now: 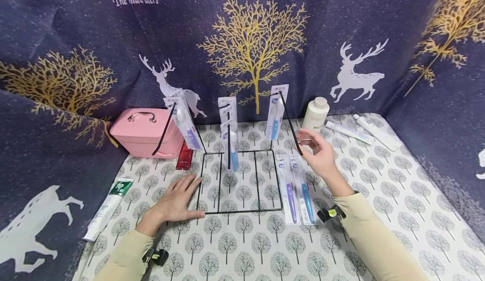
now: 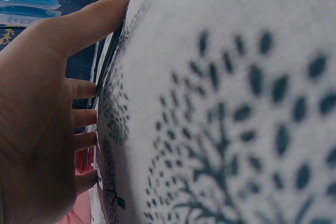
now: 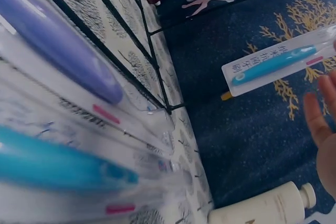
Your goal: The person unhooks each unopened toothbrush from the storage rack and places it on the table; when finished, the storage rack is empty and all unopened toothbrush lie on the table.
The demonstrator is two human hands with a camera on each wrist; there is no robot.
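A black wire rack (image 1: 242,180) stands on the tree-print cloth, with packed toothbrushes hanging on its three slanted prongs (image 1: 229,135). My left hand (image 1: 185,194) lies flat on the cloth at the rack's left base corner; in the left wrist view its thumb (image 2: 100,9) touches the black wire. My right hand (image 1: 312,144) hovers by the tip of the right prong with loosely spread fingers (image 3: 321,121), holding nothing. Below it, two packs lie on the cloth beside the rack: a purple toothbrush (image 1: 291,194) and a blue toothbrush (image 1: 306,194). One blue pack (image 3: 278,61) hangs on the right prong.
A pink case (image 1: 145,131) and a red box (image 1: 184,156) sit at the back left. A green-and-white tube (image 1: 107,207) lies at the left edge. A white bottle (image 1: 315,113) and two white tubes (image 1: 348,132) are at the back right. Deer-print curtains wall the table.
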